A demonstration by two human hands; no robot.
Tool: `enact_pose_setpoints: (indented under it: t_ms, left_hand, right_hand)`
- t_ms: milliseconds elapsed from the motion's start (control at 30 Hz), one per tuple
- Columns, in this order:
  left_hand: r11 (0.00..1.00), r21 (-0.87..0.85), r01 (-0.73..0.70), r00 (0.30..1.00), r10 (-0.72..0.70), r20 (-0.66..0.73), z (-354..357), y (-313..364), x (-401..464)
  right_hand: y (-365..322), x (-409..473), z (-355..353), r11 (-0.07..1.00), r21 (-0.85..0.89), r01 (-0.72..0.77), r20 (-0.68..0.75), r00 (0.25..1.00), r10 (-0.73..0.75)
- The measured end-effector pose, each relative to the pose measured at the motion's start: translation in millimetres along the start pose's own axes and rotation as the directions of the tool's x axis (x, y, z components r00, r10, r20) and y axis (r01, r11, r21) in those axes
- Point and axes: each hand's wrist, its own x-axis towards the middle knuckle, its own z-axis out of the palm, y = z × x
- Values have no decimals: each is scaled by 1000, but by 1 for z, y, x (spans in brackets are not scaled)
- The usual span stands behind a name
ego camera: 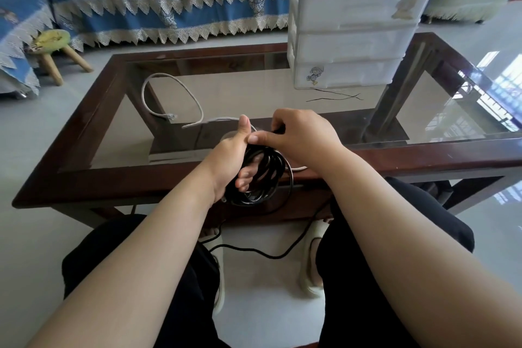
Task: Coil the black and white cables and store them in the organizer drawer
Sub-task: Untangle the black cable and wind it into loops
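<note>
Hands point(282, 144) gripping black cable point(261, 178) over table edge point(423, 159)

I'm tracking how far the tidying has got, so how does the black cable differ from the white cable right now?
The thin black cable is wound in several loops around the left hand, with the right hand pinching it; the thicker white cable lies uncoiled on the glass-topped wooden table, untouched. The black cable's loose end trails to the floor; the white one's plug rests on the glass. Neither is in the white plastic drawer organizer.
</note>
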Motion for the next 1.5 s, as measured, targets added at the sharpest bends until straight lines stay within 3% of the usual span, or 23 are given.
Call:
enact_pose_setpoints:
  t_ms: [133,333,500,633,767,933,1067,1167,1233,1300,1333,1400,1433,1500]
  left_hand:
    - [996,30,-86,994,84,76,-3,2,-8]
    - [988,-117,-105,981,123,153,-6,1,-12]
    - [959,-269,-85,900,190,391,-14,-1,-9]
    - [978,-153,-140,871,195,451,-17,2,-11]
    - [975,-151,-164,917,207,341,-13,5,-14]
    - [887,-439,-143,947,252,200,-25,13,-9]
    - [663,-721,-203,959,283,-9,-45,16,-4]
    - [434,-850,-300,952,189,-239,-64,17,1]
    - [300,-871,-390,921,104,-376,-74,18,1]
    - [213,-864,-456,887,27,-461,-79,18,1]
    - [195,-854,-482,870,-8,-493,-80,18,1]
    - [202,-825,-527,833,-69,-549,-78,18,2]
    - [223,-806,-549,812,-89,-577,-75,17,3]
    - [286,-760,-584,770,-101,-630,-69,17,4]
  right_hand:
    - [6,2,0,955,295,25,61,997,-45]
    - [2,-1,1,890,455,-27,189,980,-68]
    - [0,0,-1,833,550,-52,144,989,-33]
    - [4,2,-4,816,574,-76,136,991,-3]
    - [9,2,-7,841,536,-80,134,991,9]
    - [23,6,-11,761,634,-137,187,982,21]
    - [33,4,-8,693,689,-210,328,944,-40]
    - [31,-1,2,778,576,-253,503,859,-93]
    - [20,-5,11,697,651,-302,444,896,-27]
    - [11,-6,21,573,769,-283,226,959,171]
    - [9,-5,24,622,747,-237,94,963,253]
    - [10,-4,29,853,492,-175,-81,966,246]
    - [8,-7,29,934,322,-155,-73,979,188]
    - [1,-15,29,993,45,-108,52,993,105]
